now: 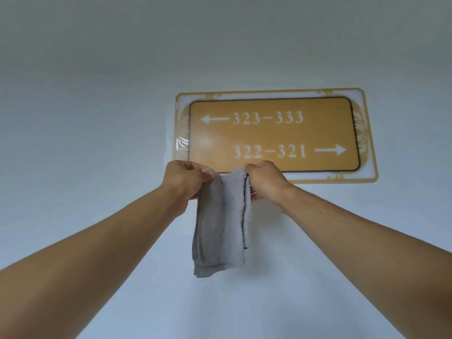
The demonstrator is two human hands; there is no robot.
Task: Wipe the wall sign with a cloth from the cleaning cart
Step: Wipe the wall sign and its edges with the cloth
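Cloth (221, 223), grey terry, folded lengthwise into several layers, is held up by its top edge and hangs free in front of the wall (97, 118); its frayed right edge shows a dark seam, and its bottom corners are level with nothing and touched by nothing. Left hand (189, 178) is closed on the upper left corner of the cloth, pinched between thumb and fingers. Right hand (263, 179) is closed on the upper right corner, fingers curled over the fold. Both forearms are extended upward and forward, meeting at the cloth.

Wall sign (274, 135), rectangular, is mounted flat on the wall just above the hands. A gold panel with rounded corners is set inside a pale border with gold scrollwork. White lettering is read as "323-333" with a left arrow and "322-321" with a right arrow. The lower border of the sign is partly covered by the two hands; whether the cloth touches it cannot be told.

Plain pale wall is seen on every side of the sign, unbroken to the left, above and below.
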